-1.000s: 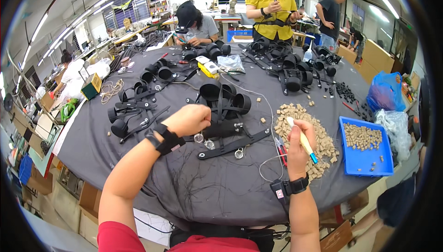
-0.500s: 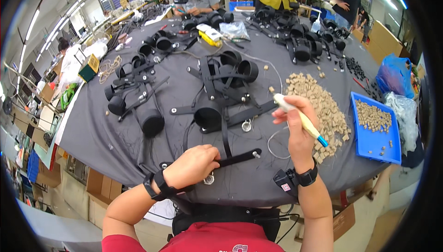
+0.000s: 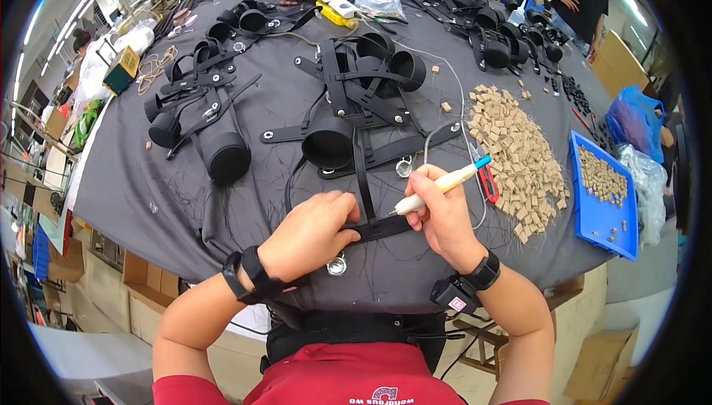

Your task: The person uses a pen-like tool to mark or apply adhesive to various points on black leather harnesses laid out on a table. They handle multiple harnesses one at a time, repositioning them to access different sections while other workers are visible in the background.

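Observation:
My left hand (image 3: 311, 231) pinches a black strap (image 3: 384, 228) near the front of the table, its thumb and fingers closed on the edge. In my right hand (image 3: 445, 219) is a pen-shaped tool (image 3: 451, 178), pale yellow with a white front and a blue end. Its thin tip points left, close to the strap; whether it touches cannot be made out. The strap joins a black harness (image 3: 328, 144) of straps and round cups just beyond my hands. A silver ring (image 3: 336, 265) lies below my left hand, another ring (image 3: 404, 168) beyond the tool.
To the right lie a heap of small tan blocks (image 3: 512, 153), a red-handled cutter (image 3: 487, 182) and a blue tray (image 3: 630, 234) of tan pieces. More black harnesses (image 3: 228, 159) are at left and back. A yellow-and-white device (image 3: 337, 10) sits farther back. Co-workers (image 3: 582, 4) are beyond the table.
My right hand has come down and left, turning the tool so its tip is near the strap. My left hand still grips the strap. The view has tilted lower.

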Demonstrator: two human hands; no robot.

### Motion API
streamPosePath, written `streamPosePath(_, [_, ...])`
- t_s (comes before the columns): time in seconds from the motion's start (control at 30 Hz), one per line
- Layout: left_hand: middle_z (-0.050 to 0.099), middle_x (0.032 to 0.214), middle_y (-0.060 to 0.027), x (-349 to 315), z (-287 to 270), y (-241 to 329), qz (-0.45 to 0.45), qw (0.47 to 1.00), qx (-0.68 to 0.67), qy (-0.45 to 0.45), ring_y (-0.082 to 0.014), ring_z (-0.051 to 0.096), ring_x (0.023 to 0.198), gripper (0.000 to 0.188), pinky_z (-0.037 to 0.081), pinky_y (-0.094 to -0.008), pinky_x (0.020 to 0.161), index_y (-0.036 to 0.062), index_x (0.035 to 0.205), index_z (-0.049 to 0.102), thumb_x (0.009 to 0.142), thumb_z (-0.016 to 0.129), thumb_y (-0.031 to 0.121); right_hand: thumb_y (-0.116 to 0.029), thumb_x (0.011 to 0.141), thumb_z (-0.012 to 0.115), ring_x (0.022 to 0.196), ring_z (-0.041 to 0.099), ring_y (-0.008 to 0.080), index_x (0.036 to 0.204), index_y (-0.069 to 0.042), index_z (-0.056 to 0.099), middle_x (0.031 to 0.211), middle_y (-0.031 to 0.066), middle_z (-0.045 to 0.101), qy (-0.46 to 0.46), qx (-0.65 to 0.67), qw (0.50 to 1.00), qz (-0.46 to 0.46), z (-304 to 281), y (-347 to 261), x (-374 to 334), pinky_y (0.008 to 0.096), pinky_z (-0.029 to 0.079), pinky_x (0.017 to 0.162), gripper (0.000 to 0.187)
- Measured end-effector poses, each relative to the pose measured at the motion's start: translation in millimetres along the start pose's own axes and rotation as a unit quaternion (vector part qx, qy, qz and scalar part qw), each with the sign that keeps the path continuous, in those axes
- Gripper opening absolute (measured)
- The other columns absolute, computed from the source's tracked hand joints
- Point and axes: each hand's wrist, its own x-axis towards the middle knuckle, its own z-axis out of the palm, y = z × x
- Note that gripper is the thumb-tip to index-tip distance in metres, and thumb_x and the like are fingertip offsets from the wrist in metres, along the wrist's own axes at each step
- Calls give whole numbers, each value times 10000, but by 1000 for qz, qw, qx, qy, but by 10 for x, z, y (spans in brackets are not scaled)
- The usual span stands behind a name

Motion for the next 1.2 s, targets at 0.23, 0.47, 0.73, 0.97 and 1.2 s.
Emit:
streamPosePath(0.23, [557,1057,-80,63,-48,137,193,926,318,62,-234,540,1007,371,441,-329,809,61,1076,644,740,757,171,-270,978,607,458,502,109,820,-74,577,584,10,522,38,139,989,41,-116,31,95,238,367,406,254])
streamPosePath(0.47, [567,1045,-114,239,-100,-127,112,991,45,-49,-324,581,1031,353,484,-396,907,-11,1045,627,738,767,89,-295,999,544,500,512,143,821,-75,546,612,35,522,-46,129,990,-28,-108,-173,51,283,476,526,283])
streamPosePath(0.73, [579,1026,-118,249,-129,-181,121,991,22,-46,-320,596,983,282,495,-393,860,2,980,636,758,766,117,-293,1008,539,581,521,129,855,-71,547,726,38,559,-164,148,966,135,-135,-263,-22,393,492,912,270])
streamPosePath(0.97, [574,1006,-125,214,-43,-83,132,985,105,-38,-310,587,947,155,490,-388,845,5,891,621,804,709,98,-277,995,573,568,505,126,861,-75,539,735,16,533,-101,139,985,32,-32,-30,27,418,434,1026,245])
streamPosePath(1.2, [549,944,-117,211,-19,-100,183,971,155,-20,-268,548,884,111,474,-358,831,10,824,591,791,665,85,-314,1012,521,578,490,126,844,-95,514,712,11,497,-120,215,969,17,-47,166,142,498,367,1098,276])
